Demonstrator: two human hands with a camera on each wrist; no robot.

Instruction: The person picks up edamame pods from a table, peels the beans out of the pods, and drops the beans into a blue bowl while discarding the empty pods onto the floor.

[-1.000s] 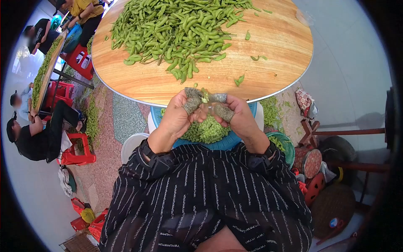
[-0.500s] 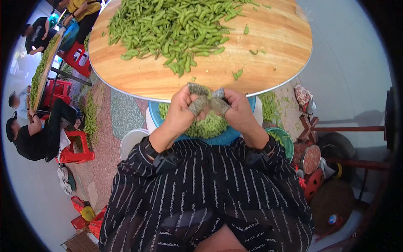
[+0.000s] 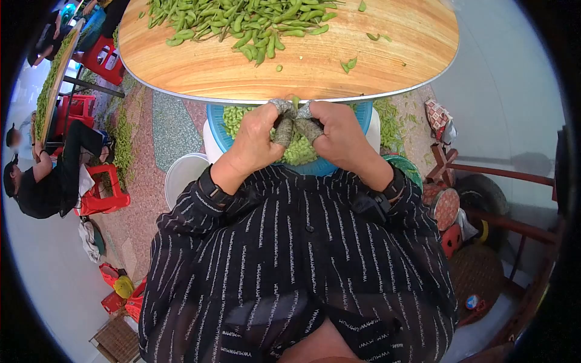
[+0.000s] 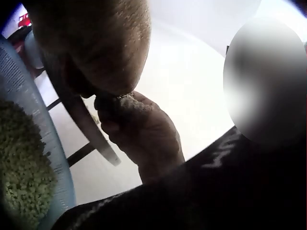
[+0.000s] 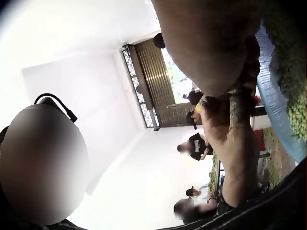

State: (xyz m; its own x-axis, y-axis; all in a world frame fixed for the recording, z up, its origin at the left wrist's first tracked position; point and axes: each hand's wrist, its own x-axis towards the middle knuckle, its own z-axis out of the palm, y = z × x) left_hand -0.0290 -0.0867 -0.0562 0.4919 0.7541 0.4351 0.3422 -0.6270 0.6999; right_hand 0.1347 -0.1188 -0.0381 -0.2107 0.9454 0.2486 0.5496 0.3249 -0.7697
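Left grip (image 3: 257, 134) and right grip (image 3: 340, 134) pinching a pod (image 3: 295, 101), yellowish green (mostly hidden)

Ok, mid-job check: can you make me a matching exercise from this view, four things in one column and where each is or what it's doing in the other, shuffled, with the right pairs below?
Things:
1. Pile of pods
2. Shelled beans
3. White bucket
4. Wrapped fingers

Places and states:
A. Inside the blue basin
B. Pinching a green pod
C. Beside the blue basin, on the person's left
D. Heaped on the wooden table

Right pairs: 1-D, 2-A, 3-C, 4-B.
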